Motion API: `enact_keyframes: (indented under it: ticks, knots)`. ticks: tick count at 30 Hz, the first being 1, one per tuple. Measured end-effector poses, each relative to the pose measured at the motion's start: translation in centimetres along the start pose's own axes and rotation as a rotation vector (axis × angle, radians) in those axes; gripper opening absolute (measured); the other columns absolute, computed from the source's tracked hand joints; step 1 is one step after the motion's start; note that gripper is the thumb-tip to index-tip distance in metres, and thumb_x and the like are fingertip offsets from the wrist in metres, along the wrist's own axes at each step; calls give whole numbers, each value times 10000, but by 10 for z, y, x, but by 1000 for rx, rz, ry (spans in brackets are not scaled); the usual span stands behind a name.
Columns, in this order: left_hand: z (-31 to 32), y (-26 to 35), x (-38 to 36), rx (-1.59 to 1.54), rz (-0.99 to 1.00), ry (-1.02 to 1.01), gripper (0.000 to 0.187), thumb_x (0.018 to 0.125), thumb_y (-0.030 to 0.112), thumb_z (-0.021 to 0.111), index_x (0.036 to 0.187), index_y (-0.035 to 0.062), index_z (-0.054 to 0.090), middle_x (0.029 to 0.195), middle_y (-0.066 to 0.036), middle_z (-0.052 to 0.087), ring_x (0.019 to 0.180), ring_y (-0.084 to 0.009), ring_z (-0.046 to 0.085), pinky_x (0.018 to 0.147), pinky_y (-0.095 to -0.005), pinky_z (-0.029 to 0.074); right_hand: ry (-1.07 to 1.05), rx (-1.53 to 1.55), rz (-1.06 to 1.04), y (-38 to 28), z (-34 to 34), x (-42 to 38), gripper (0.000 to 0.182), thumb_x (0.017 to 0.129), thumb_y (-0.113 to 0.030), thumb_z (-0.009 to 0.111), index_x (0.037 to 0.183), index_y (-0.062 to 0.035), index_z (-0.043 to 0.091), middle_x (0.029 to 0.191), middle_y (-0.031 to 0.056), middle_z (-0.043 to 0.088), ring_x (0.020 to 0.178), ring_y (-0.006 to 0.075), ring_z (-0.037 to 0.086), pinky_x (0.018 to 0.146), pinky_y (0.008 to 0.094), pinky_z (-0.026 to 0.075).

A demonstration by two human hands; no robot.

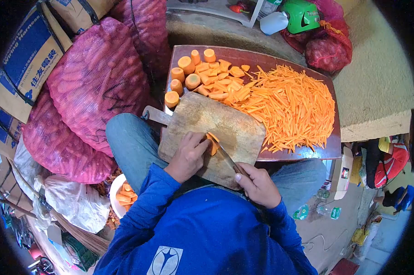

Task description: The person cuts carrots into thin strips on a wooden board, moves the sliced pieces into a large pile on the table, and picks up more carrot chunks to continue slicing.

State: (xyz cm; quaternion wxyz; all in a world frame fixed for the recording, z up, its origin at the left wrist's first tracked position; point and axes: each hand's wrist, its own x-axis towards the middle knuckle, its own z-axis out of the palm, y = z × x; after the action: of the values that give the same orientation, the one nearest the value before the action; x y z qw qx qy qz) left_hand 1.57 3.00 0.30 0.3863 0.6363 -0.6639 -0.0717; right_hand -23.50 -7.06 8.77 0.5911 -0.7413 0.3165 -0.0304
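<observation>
A worn wooden cutting board (195,114) with a handle lies at the table's near edge, over my lap. My left hand (188,153) is closed on a carrot piece (213,143) on the board, its fingertips pressing it down. In my right hand (260,184) is a knife (226,158), gripped by its handle, with the blade against the carrot. Beyond the board, a large heap of carrot sticks (296,110) covers the right of the dark red table (257,56). Carrot slices (225,85) and several upright carrot chunks (186,64) sit at its left.
Pink mesh sacks (99,82) stand close on my left, beside cardboard boxes (30,64). A white bowl (116,195) of carrot pieces is by my left leg. Red net bags (328,50) lie behind the table, near a concrete ledge (376,73). Plastic bottles (324,211) lie on the right floor.
</observation>
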Motion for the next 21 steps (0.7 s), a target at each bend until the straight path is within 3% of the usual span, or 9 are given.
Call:
enact_keyframes:
  ticks: [1,2,4,7,15,17,21]
  knots:
    - [1,1,-1,19,-1,-12,478,721,-88,665,1196,-40,677,1187,-198,626,1094,-418,589,964,-486,512,64,-76,-152,-2,3,-1,325,1089,-218,613,1322,8,632,854,246,677,772,387,720,705,463,542]
    - [1,2,-2,15,-4,-17,478,721,-88,665,1196,-40,677,1187,-198,626,1094,-418,589,964,-486,512,64,-74,-145,-5,4,0,325,1089,-218,613,1322,8,632,854,246,677,772,387,720,705,463,542]
    - [-5,8,1,81,5,-49,470,725,-78,672,1194,-43,677,1181,-196,619,1100,-409,582,952,-474,509,9,-143,-112,-11,5,4,329,1084,-224,614,1323,2,615,928,286,698,868,483,720,741,498,546]
    - [-1,6,3,91,-16,14,416,757,-46,709,1171,-35,680,1137,-180,621,1059,-391,592,925,-462,508,12,-187,-93,-7,13,8,339,1078,-228,620,1331,-2,600,952,294,704,899,505,712,758,510,546]
    - [6,0,8,49,-90,81,307,780,-33,757,1081,-4,707,1074,-155,643,981,-367,622,849,-448,507,31,-130,-7,-16,-8,13,313,1075,-202,623,1301,14,625,914,291,677,870,487,711,749,485,549]
    - [7,-4,6,51,-87,74,269,807,-1,750,1071,10,703,1076,-145,625,984,-352,604,846,-445,494,5,-89,-10,-8,-7,10,359,1072,-177,617,1364,32,612,815,224,674,708,348,680,696,410,541]
    - [7,-7,4,71,-24,58,338,774,-16,730,1110,8,702,1095,-142,625,1001,-354,595,866,-450,481,-7,-59,65,-9,-9,5,350,1073,-171,610,1358,33,615,838,213,688,740,335,704,710,408,547]
